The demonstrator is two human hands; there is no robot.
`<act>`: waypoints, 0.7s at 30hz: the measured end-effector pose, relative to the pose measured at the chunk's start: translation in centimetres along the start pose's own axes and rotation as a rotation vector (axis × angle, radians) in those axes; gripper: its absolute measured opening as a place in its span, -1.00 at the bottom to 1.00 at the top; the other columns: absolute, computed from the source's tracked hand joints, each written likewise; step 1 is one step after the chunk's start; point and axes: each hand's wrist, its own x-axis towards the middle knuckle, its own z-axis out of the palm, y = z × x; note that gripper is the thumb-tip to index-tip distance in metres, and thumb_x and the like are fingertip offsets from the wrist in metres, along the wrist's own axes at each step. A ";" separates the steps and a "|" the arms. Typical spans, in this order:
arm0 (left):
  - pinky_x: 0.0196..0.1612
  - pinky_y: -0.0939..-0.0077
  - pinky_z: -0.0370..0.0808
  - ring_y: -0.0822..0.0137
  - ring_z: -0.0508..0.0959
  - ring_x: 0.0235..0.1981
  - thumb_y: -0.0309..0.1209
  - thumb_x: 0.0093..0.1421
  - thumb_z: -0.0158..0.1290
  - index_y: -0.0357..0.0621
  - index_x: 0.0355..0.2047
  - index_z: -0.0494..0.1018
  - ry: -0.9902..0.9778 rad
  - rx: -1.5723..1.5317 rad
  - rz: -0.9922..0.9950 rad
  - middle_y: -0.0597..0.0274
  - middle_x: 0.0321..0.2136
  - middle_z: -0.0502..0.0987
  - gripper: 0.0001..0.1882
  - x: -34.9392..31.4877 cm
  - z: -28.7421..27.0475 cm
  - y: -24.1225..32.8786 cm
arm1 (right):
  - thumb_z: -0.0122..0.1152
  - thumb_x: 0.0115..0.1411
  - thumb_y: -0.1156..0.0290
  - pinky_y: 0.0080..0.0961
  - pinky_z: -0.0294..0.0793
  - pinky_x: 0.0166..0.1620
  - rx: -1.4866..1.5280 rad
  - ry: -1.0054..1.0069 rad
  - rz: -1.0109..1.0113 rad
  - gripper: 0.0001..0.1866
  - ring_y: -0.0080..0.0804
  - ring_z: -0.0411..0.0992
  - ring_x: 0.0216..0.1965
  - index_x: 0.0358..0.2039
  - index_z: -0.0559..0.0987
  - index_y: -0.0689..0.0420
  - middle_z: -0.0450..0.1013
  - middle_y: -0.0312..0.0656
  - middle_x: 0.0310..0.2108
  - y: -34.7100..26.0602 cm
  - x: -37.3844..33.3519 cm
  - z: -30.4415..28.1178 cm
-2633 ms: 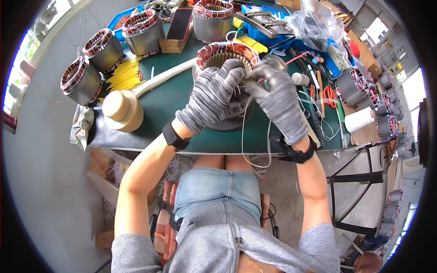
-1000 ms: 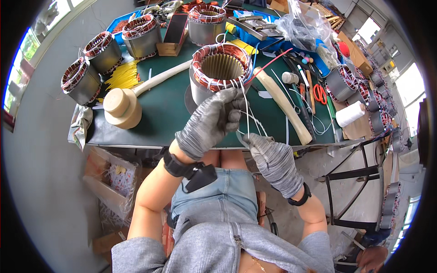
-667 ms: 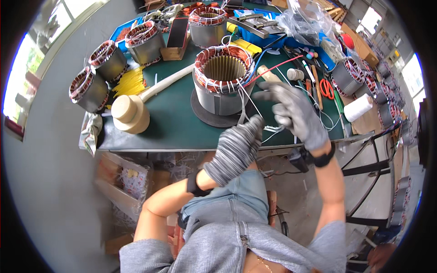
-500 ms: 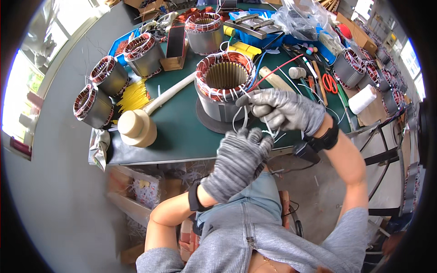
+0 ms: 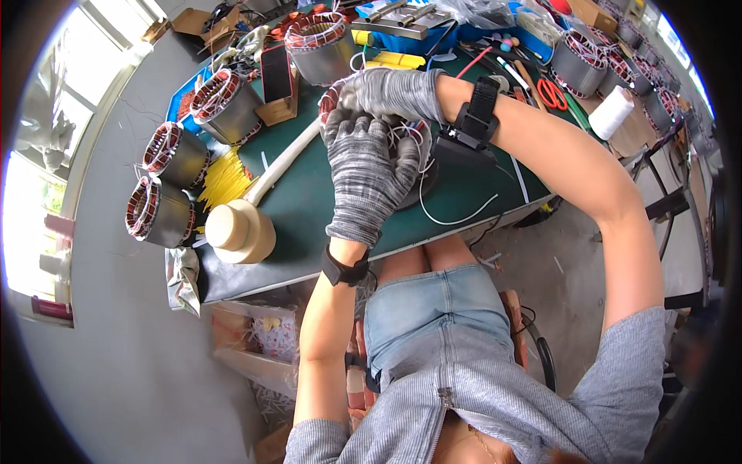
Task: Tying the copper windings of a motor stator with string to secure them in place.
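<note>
The stator (image 5: pixel 340 97) under work stands on the green mat (image 5: pixel 309 205) near the middle of the bench, almost wholly covered by both gloved hands; only a strip of its copper winding and some white lead wires (image 5: pixel 406 135) show. From the visible rim its bore axis appears to stand upright, open end facing up, though the body itself is hidden. The left hand (image 5: pixel 367 174) lies over the near side of the stator, fingers curled down onto the windings; whether it grips anything cannot be told. The right hand (image 5: pixel 390 93) reaches across from the right and closes over the far rim, fingers bent around the winding. A white cord (image 5: pixel 456 216) trails from the stator across the mat. A wooden mallet (image 5: pixel 243 224) lies at the left, its handle pointing toward the stator. Four further wound stators (image 5: pixel 178 155) stand upright along the left and far edge, beside a bundle of yellow sleeves (image 5: pixel 224 178). Red-handled scissors (image 5: pixel 550 93) and a white roll (image 5: pixel 610 112) lie at the right. The bench stands on a grey concrete floor (image 5: pixel 116 348), with a bright window (image 5: pixel 46 193) at the left.
</note>
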 end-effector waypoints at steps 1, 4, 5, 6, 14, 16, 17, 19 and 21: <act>0.09 0.06 0.18 -0.09 0.40 -0.17 -0.33 -0.06 0.09 -0.26 -0.34 0.45 0.007 -0.051 -0.042 -0.08 -0.31 0.48 -0.71 0.0 0.0 0.2 | 0.22 -0.14 0.48 -0.43 0.46 -0.15 -0.475 0.053 -0.212 -0.64 -0.16 0.48 -0.23 -0.22 0.54 0.17 0.50 -0.07 -0.26 -1.8 -0.7 -0.8; 0.03 0.08 0.22 -0.05 0.43 -0.17 -0.28 -0.13 0.19 -0.22 -0.36 0.48 0.086 -0.050 -0.037 -0.03 -0.35 0.51 -0.66 -0.4 1.6 -0.6 | 0.07 -0.02 0.50 -0.49 0.45 -0.28 -0.911 0.064 -0.112 -0.82 -0.26 0.48 -0.31 -0.35 0.50 0.22 0.45 -0.08 -0.41 -2.1 0.1 0.6; 0.01 0.08 0.23 -0.03 0.43 -0.19 -0.28 -0.13 0.19 -0.22 -0.38 0.48 0.103 -0.091 -0.071 0.00 -0.39 0.52 -0.67 -0.6 1.9 -1.0 | 0.09 -0.06 0.49 -0.45 0.46 -0.27 -0.925 0.089 -0.017 -0.82 -0.26 0.48 -0.31 -0.38 0.50 0.22 0.44 -0.06 -0.44 -3.4 -0.1 1.1; -0.03 0.10 0.24 -0.02 0.44 -0.22 -0.28 -0.15 0.20 -0.20 -0.42 0.49 0.104 -0.163 -0.123 0.04 -0.46 0.53 -0.69 -0.9 2.2 -1.1 | 0.11 -0.05 0.47 -0.44 0.46 -0.27 -0.899 0.113 0.037 -0.82 -0.26 0.48 -0.32 -0.38 0.50 0.22 0.44 -0.06 -0.44 -4.4 -0.3 0.9; -0.07 0.14 0.26 -0.03 0.42 -0.28 -0.29 -0.20 0.21 -0.18 -0.47 0.47 0.130 -0.035 -0.029 0.12 -0.49 0.49 -0.70 -0.5 2.1 -1.0 | -0.06 0.22 0.32 -0.52 0.43 -0.28 0.445 0.678 0.344 -0.75 -0.43 0.42 -0.40 -0.27 0.49 0.22 0.44 -0.18 -0.43 -3.5 -0.9 1.9; 0.00 0.15 0.22 -0.02 0.39 -0.20 -0.30 -0.20 0.21 -0.20 -0.32 0.44 0.010 0.005 -0.037 0.03 -0.37 0.47 -0.59 -0.6 1.7 -1.2 | -0.06 0.22 0.34 -0.52 0.44 -0.27 0.041 0.572 0.035 -0.76 -0.43 0.42 -0.37 -0.29 0.48 0.24 0.44 -0.16 -0.41 -3.8 -0.9 0.8; 0.00 0.15 0.22 -0.02 0.39 -0.20 -0.30 -0.20 0.21 -0.20 -0.32 0.44 0.005 0.010 -0.033 0.03 -0.37 0.47 -0.59 -0.9 1.6 -1.1 | -0.07 0.23 0.36 -0.52 0.44 -0.25 -0.382 0.513 -0.220 -0.77 -0.43 0.42 -0.36 -0.29 0.47 0.25 0.45 -0.15 -0.41 -4.0 -1.3 0.1; 0.15 0.05 0.04 -0.03 0.32 -0.05 -0.18 -0.17 0.19 -0.20 -0.20 0.39 0.064 0.037 0.039 -0.06 -0.20 0.39 -0.47 -2.3 1.0 -1.9 | -0.06 0.22 0.41 -0.50 0.45 -0.21 0.689 0.439 0.241 -0.80 -0.42 0.42 -0.31 -0.29 0.47 0.26 0.43 -0.13 -0.42 -7.3 -2.9 1.2; 0.16 0.17 0.13 -0.06 0.28 0.01 -0.44 -0.03 0.08 -0.27 -0.10 0.33 0.117 -0.771 -0.173 -0.12 -0.12 0.35 -0.56 -3.3 -1.2 -0.8 | 0.03 0.09 0.49 -0.45 0.41 -0.36 -0.223 0.963 -0.421 -0.85 -0.29 0.41 -0.44 -0.33 0.47 0.27 0.41 -0.07 -0.50 -8.6 -8.5 2.0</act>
